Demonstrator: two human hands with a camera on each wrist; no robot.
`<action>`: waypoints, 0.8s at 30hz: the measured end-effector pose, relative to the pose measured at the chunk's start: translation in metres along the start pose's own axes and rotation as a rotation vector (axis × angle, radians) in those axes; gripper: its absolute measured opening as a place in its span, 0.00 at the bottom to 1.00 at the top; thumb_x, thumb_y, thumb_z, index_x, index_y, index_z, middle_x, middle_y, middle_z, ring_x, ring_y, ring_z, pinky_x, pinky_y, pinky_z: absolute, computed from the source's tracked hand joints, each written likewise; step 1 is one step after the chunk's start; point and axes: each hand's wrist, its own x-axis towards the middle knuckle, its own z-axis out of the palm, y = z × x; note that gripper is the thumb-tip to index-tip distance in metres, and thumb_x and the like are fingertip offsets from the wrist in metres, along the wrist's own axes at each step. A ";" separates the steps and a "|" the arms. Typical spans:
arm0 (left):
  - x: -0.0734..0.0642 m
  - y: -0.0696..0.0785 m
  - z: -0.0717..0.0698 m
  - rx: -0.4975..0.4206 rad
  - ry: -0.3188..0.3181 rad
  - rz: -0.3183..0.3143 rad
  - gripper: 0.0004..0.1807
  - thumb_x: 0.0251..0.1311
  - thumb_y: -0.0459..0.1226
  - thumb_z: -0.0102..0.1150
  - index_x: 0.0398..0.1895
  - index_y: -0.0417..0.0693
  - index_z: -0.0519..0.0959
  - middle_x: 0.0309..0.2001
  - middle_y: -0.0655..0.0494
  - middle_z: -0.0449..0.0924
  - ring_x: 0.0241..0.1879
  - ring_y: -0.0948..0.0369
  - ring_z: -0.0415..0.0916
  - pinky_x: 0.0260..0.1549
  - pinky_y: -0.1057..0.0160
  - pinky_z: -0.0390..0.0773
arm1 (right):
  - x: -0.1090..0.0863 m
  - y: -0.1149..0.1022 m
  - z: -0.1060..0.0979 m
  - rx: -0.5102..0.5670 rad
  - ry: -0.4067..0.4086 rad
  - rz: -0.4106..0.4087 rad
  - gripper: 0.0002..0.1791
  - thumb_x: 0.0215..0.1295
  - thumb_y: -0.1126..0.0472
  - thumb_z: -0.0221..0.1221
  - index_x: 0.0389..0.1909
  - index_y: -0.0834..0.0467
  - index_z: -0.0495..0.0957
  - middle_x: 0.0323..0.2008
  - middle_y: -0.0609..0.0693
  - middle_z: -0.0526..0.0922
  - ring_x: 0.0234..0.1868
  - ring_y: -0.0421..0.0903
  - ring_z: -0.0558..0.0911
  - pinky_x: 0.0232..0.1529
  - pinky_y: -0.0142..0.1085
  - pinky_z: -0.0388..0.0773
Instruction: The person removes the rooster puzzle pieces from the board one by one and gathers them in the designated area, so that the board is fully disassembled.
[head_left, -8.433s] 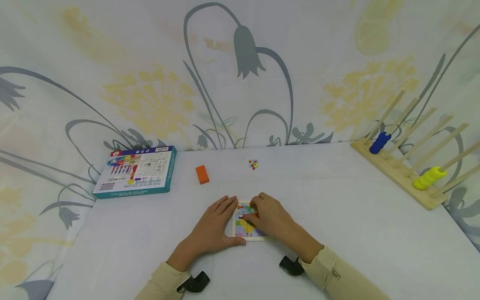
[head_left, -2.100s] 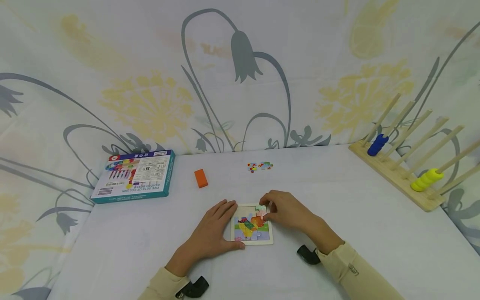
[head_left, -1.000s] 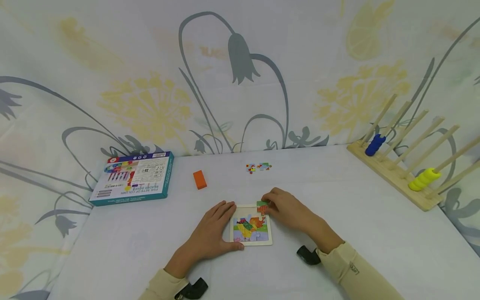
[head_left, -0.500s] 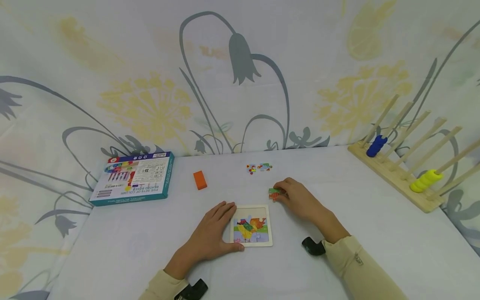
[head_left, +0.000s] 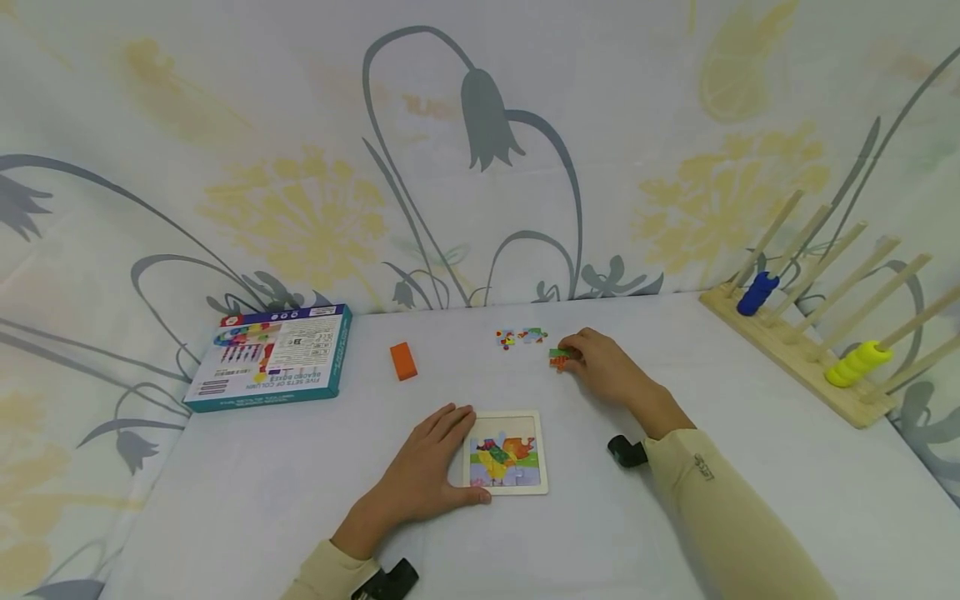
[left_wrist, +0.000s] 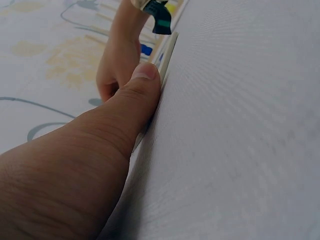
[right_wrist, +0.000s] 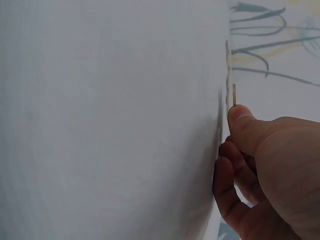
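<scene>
My right hand (head_left: 606,367) pinches a green and orange jigsaw piece (head_left: 558,358) between thumb and fingers. In the right wrist view the piece (right_wrist: 234,94) shows edge-on as a thin strip above the thumb tip. Two other jigsaw pieces (head_left: 533,335) lie just left of it on the table. Nearer to me is a square puzzle tray (head_left: 543,467) with a pale frame; a bird picture fills its lower part, and bare wood shows along the top. My left hand (head_left: 423,467) rests along the tray's left edge, thumb at the lower rim and fingers straight.
An orange block (head_left: 403,361) lies behind the tray to the left. Farther left is a flat boxed bead set (head_left: 270,358). A wooden peg rack (head_left: 795,354) with blue beads (head_left: 758,293) and yellow beads (head_left: 858,363) stands at the right. Patterned cloth (head_left: 420,167) hangs behind the table.
My right hand has lifted the green and orange piece out of the tray's upper right corner and carried it away toward the loose pieces. The left hand stays at the tray.
</scene>
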 end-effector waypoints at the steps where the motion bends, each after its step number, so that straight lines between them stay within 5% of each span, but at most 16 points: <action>1: 0.000 0.000 0.000 0.002 -0.001 -0.001 0.61 0.48 0.68 0.70 0.80 0.47 0.59 0.79 0.54 0.59 0.80 0.49 0.51 0.77 0.43 0.59 | 0.002 0.001 -0.001 -0.004 -0.003 -0.003 0.17 0.72 0.64 0.61 0.58 0.66 0.79 0.50 0.59 0.80 0.48 0.53 0.79 0.55 0.49 0.79; 12: 0.001 0.000 -0.001 0.009 -0.004 0.003 0.60 0.49 0.67 0.70 0.80 0.47 0.59 0.80 0.54 0.58 0.80 0.49 0.51 0.77 0.42 0.58 | 0.027 0.012 -0.007 -0.030 -0.022 0.023 0.17 0.73 0.63 0.60 0.59 0.66 0.78 0.54 0.60 0.78 0.50 0.54 0.79 0.59 0.50 0.78; 24: 0.000 -0.001 0.000 0.005 -0.008 -0.003 0.61 0.48 0.68 0.70 0.80 0.48 0.58 0.80 0.54 0.58 0.80 0.49 0.51 0.77 0.42 0.58 | 0.040 0.017 -0.009 -0.089 -0.017 0.060 0.17 0.75 0.65 0.57 0.61 0.65 0.77 0.61 0.62 0.76 0.65 0.61 0.75 0.71 0.55 0.70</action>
